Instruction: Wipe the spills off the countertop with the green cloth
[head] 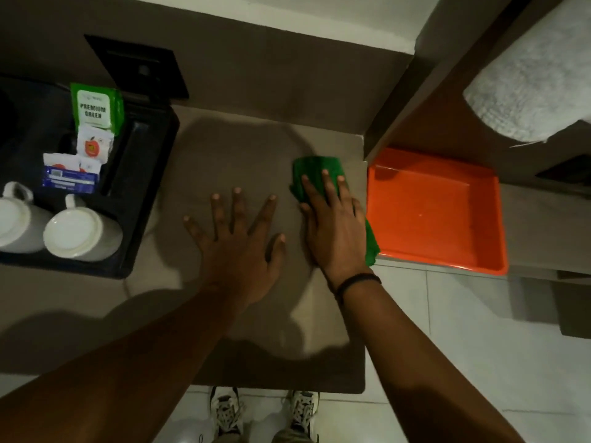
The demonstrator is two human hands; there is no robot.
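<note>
The green cloth [315,169] lies on the brown countertop [230,155] near its right edge. My right hand [335,225] presses flat on top of the cloth, fingers stretched forward; part of the cloth sticks out past the fingertips and under the wrist side. My left hand [238,233] rests flat on the bare countertop just left of it, fingers spread, holding nothing. No spill is plainly visible on the dim surface.
A black tray [150,174] at the left holds two white mugs [80,233], a green tea packet [96,107] and other sachets. An orange tray [441,219] sits right beside the countertop's right edge. A white towel [537,75] lies on a shelf upper right.
</note>
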